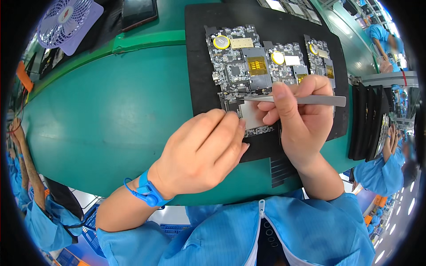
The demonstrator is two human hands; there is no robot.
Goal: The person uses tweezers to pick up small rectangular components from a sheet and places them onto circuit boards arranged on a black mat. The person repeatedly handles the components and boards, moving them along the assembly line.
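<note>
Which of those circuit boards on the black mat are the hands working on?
The leftmost circuit board: the left hand touches its lower edge, and the right hand points tweezers there.

Surface: green bench (111,111), running under both hands.
Mat: black mat (199,53) flat on bench, under and beyond the right hand (301,119).
Boards: circuit boards (239,62) side by side on mat, just beyond the fingertips; nearest one under the left hand (202,150).
Fan: small lilac fan (66,22) at bench's far edge, well left of the left hand.
Trays: dark upright trays (368,122) right of the right hand.
</note>
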